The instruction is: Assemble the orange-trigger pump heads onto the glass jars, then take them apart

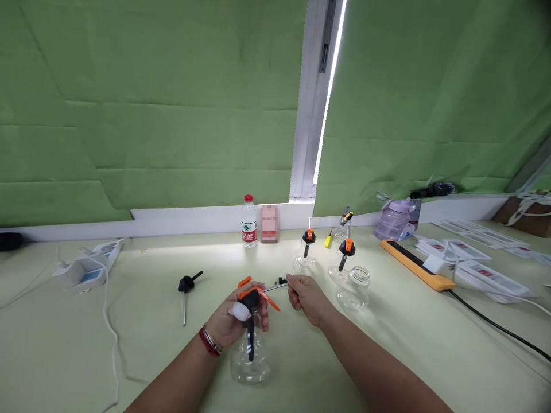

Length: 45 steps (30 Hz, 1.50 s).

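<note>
My left hand (pixel 232 318) is closed around the neck of a clear spray bottle (pixel 252 367) with a black head and an orange trigger. A white covering shows at its thumb. From the head a thin metal nozzle tube (pixel 275 287) points right, and my right hand (pixel 306 295) pinches its far end. Behind that tube lies a small black part (pixel 282 281), partly hidden. To the left, a loose black spray head (pixel 186 283) with a metal tube lies on the table. Two more spray bottles with orange triggers, the rear one (pixel 305 258) and the nearer one (pixel 338 272), stand beyond my right hand.
An uncapped clear bottle (pixel 353 289) stands right of my right hand. Farther back are a water bottle (pixel 248 223), a pink box (pixel 270 223), a yellow-capped item (pixel 328 240) and a purple jug (pixel 392 221). An orange power strip (pixel 415 265) and paper stacks (pixel 491 278) lie right; white cables (pixel 112 338) left.
</note>
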Each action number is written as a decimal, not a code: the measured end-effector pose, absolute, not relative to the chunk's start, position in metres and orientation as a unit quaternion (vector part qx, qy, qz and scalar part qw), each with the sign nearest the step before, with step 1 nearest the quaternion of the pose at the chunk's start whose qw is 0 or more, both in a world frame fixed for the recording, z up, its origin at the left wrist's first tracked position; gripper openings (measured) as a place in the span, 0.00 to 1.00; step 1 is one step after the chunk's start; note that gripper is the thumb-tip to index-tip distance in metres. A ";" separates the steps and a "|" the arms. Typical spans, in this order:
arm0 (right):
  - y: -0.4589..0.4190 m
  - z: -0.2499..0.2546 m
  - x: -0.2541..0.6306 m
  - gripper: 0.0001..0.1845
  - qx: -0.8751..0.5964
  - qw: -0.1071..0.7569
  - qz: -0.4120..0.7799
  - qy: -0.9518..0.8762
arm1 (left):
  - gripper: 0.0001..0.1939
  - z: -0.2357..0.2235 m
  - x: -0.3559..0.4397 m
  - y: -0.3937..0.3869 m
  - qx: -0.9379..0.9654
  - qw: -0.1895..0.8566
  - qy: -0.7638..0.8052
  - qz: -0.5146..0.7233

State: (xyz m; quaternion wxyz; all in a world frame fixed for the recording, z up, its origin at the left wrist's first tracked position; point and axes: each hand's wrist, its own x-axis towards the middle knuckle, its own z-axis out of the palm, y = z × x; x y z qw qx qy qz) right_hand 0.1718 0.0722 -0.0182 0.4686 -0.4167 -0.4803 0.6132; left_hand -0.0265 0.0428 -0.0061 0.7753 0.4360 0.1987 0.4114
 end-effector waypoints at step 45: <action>0.100 -0.069 0.176 0.10 -0.424 0.482 0.575 -0.508 | 0.06 -0.032 -0.037 0.064 0.311 0.763 0.363 0.436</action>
